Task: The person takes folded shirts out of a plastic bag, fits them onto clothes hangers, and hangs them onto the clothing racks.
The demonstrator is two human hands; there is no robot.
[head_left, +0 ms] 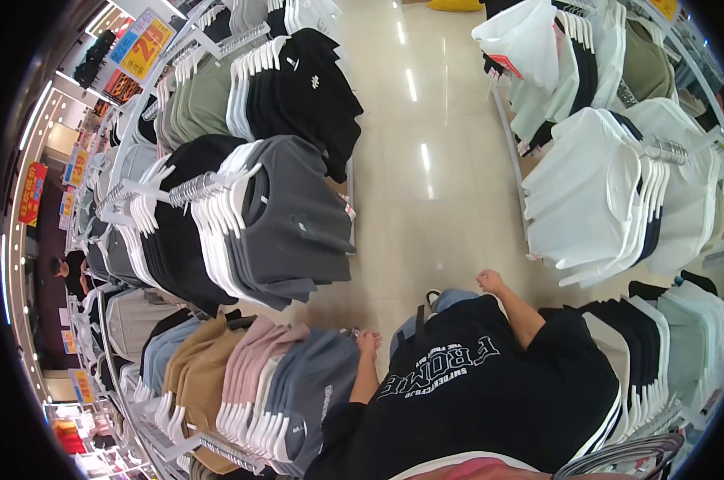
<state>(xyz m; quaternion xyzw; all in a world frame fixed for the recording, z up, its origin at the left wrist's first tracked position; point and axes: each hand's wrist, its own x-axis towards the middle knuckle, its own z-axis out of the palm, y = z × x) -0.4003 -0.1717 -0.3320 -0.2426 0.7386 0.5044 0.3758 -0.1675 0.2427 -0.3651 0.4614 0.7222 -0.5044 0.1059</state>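
Note:
My left hand (368,342) hangs low at the left, its fingers loosely apart. It is closest to the outermost blue-grey T-shirt (322,392) on the lower left rack, and I cannot tell whether they touch. My right hand (488,280) is out in front of my body over the aisle, fingers curled in, with nothing visible in it. Between my hands, blue-grey cloth (454,299) and a dark strap (420,322) show beyond my black printed shirt (474,376).
A shiny tiled aisle (426,152) runs ahead. Dark grey T-shirts (298,216) and black T-shirts (318,88) hang at left, white T-shirts (578,184) at right. Pink shirts (258,360) and tan shirts (202,352) hang nearby. A person (76,272) stands far left.

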